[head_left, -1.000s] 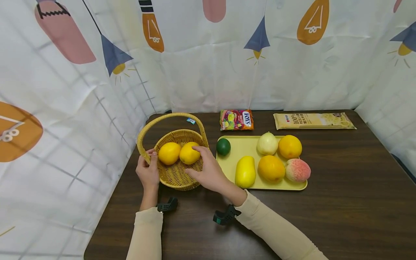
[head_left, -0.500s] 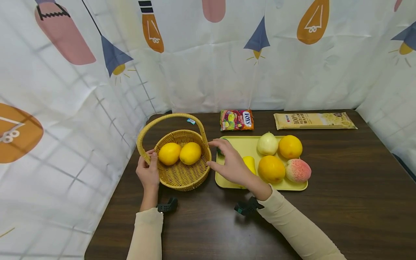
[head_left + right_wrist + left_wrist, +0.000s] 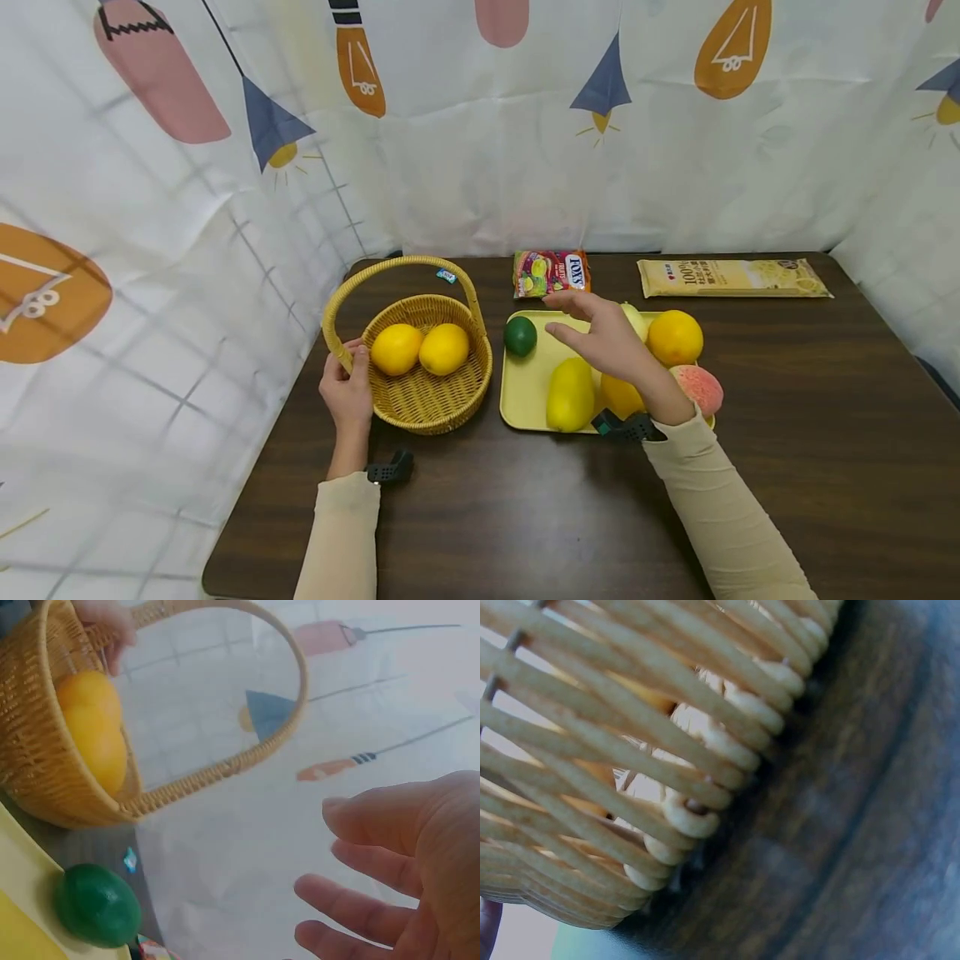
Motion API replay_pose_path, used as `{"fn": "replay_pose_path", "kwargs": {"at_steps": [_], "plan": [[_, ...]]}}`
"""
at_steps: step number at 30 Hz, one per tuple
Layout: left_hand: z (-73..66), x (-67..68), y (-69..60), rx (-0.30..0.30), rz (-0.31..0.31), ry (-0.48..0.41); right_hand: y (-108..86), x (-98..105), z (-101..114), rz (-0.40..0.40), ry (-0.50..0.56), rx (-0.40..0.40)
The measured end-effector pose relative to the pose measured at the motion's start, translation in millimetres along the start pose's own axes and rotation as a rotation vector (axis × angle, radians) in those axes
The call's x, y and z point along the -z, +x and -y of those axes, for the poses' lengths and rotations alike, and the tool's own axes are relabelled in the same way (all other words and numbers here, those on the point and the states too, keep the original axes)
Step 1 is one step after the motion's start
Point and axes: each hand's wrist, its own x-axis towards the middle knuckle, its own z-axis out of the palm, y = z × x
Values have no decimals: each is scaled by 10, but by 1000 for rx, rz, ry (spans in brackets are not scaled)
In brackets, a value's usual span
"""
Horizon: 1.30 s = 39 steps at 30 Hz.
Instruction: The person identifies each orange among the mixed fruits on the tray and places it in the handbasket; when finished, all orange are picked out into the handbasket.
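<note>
The wicker basket (image 3: 427, 408) stands at the left of the table with two yellow fruits (image 3: 444, 349) inside. My left hand (image 3: 350, 392) grips its left rim at the foot of the handle; the left wrist view shows the woven side (image 3: 615, 750) close up. Above the yellow tray (image 3: 525, 400), my right hand (image 3: 611, 337) hangs with fingers apart, holding nothing. It partly hides a pale green fruit (image 3: 634, 320) and an orange (image 3: 621, 395). The green fruit (image 3: 520, 336) lies at the tray's left end, beside a long yellow fruit (image 3: 570, 395). In the right wrist view my right hand (image 3: 405, 877) is empty.
Another orange (image 3: 675, 338) and a pink peach (image 3: 699, 388) lie at the tray's right end. Behind the tray are a candy packet (image 3: 551, 273) and a long beige packet (image 3: 735, 278). A patterned curtain (image 3: 480, 183) hangs behind the table.
My right hand has moved right, from the fruit in the basket to above the tray, and is empty. My left hand keeps its grip on the basket. The head view has shifted slightly.
</note>
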Motion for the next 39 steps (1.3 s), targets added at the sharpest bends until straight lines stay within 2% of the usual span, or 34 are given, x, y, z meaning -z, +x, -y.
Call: {"fn": "replay_pose_path", "kwargs": {"at_steps": [8,13,17,23,30,39], "plan": [[-16,-24,15,-21,-34,3,-33,329,-147,25,-86,-38],[-24,-33,16,-29,-69,7,-84,582,-340,66,-159,-103],[-27,-41,16,-25,-75,7,-129,760,-485,37,-188,-179],[-21,-40,21,-13,-74,11,-228,984,-646,-23,-178,-295],[-21,-23,20,-4,-72,19,-303,1134,-831,-83,-210,-399],[42,-26,42,-1,-75,29,-428,1283,-1063,-17,-92,-460]]}}
